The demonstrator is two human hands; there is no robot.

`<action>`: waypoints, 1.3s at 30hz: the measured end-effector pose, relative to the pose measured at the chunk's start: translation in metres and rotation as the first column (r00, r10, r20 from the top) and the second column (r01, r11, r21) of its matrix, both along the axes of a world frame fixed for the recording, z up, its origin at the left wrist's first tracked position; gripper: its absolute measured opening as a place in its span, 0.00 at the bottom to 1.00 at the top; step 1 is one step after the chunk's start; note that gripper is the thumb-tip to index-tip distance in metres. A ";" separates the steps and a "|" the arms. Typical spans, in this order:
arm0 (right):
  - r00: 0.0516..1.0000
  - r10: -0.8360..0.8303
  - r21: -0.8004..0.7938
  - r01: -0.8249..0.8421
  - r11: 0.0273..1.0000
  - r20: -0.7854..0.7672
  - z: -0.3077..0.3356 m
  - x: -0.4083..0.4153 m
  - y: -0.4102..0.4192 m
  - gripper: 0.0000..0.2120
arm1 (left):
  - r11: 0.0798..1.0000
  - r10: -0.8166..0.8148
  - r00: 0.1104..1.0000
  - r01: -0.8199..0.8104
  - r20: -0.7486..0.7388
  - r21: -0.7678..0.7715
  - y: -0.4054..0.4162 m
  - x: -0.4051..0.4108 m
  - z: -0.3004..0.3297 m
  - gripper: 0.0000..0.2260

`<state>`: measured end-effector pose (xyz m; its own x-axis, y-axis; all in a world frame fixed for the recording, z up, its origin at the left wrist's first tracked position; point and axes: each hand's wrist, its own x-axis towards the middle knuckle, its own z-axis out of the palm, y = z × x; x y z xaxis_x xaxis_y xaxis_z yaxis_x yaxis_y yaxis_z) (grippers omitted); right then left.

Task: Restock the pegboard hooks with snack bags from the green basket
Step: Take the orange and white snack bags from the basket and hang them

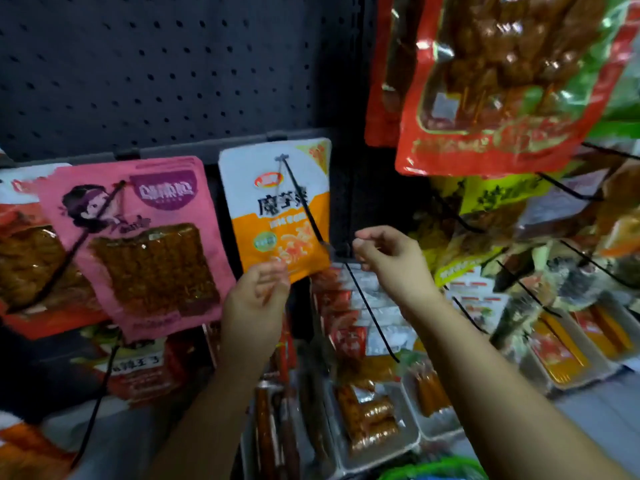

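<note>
Hanging on its hook [304, 199] just above our loosely curled, empty fingers [273, 275], the orange snack bag [277, 216] faces outward for shoppers, so our left hand [254, 299] and right hand [391, 258] hover free near the green basket [436, 472] well below.

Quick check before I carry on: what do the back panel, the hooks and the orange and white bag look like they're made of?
Back panel: likely painted sheet metal, matt dark grey, with even rows of punched holes. Hooks: thin dark wire, probably coated steel, since they run straight and rigid. Orange and white bag: printed plastic film, smooth with a slight sheen and a flat sealed edge; the left hand is at its lower edge.
</note>
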<state>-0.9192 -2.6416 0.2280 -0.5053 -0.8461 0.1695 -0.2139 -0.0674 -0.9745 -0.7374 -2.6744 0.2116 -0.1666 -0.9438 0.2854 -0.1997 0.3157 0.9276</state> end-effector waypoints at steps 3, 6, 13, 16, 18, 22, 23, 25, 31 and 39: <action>0.995 -0.013 -0.004 0.014 1.000 0.098 -0.031 -0.012 0.071 0.08 | 0.987 -0.133 0.990 0.129 0.043 0.093 0.036 -0.015 -0.026 0.09; 0.965 -0.155 0.092 0.138 0.986 0.210 -0.080 -0.032 0.147 0.09 | 0.937 -0.304 0.949 0.281 0.086 0.208 0.079 -0.045 -0.065 0.08; 0.800 -0.503 0.521 0.292 0.802 0.326 -0.245 -0.083 0.281 0.08 | 0.730 -0.580 0.809 0.466 0.092 0.500 0.170 -0.127 -0.222 0.13; 0.790 -0.537 0.676 0.225 0.702 0.295 -0.340 -0.101 0.315 0.11 | 0.643 -0.610 0.788 0.428 0.087 0.635 0.191 -0.149 -0.324 0.11; 0.821 -0.510 0.762 0.155 0.629 0.255 -0.408 -0.111 0.333 0.13 | 0.616 -0.604 0.787 0.358 0.128 0.702 0.200 -0.160 -0.395 0.13; 0.913 -0.378 0.886 0.043 0.461 0.152 -0.545 -0.127 0.354 0.05 | 0.557 -0.560 0.793 0.146 0.239 0.818 0.213 -0.167 -0.546 0.08; 0.935 -0.334 0.905 0.033 0.424 0.122 -0.578 -0.131 0.354 0.04 | 0.515 -0.541 0.802 0.077 0.253 0.854 0.215 -0.166 -0.581 0.06; 0.963 -0.258 0.929 0.028 0.370 0.074 -0.637 -0.138 0.349 0.10 | 0.426 -0.516 0.810 -0.041 0.280 0.904 0.215 -0.166 -0.640 0.08; 0.942 -0.322 0.943 0.025 0.332 0.089 -0.768 -0.156 0.323 0.24 | 0.263 -0.550 0.791 -0.143 0.270 0.954 0.211 -0.173 -0.745 0.25; 0.792 -0.609 0.889 0.247 0.386 0.045 -0.819 -0.146 0.303 0.32 | 0.390 -0.429 0.864 -0.086 0.263 0.917 0.205 -0.195 -0.774 0.06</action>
<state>-1.0649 -2.3390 -0.5913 -0.7035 -0.1360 -0.6975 0.3588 0.7793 -0.5138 -0.9324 -2.4691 -0.5625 -0.2047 -0.5288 -0.8237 -0.6595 -0.5473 0.5153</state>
